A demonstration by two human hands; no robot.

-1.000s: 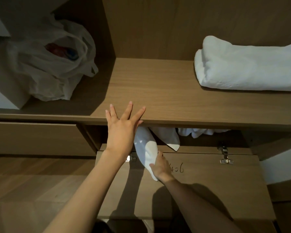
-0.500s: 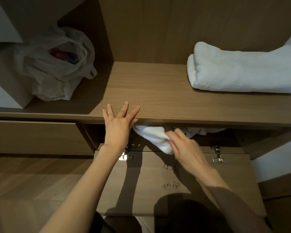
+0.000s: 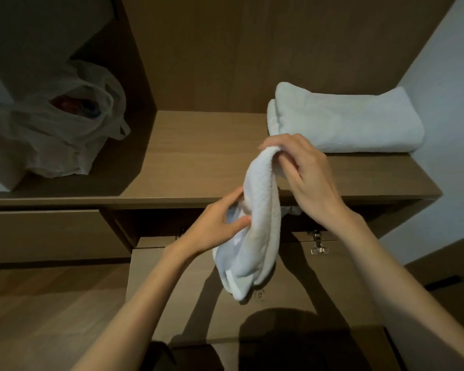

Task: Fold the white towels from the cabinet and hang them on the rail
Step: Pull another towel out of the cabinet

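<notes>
Both grips pinch white towel (image 3: 255, 226) | now lifted from cabinet (left hand (image 3: 214, 226) off shelf)

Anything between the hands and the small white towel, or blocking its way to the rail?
Nothing between them: the right hand pinches the white towel at its top and the left hand grips its side, clear of the shelf edge. The rail is not in view, so that path cannot be judged.
</notes>
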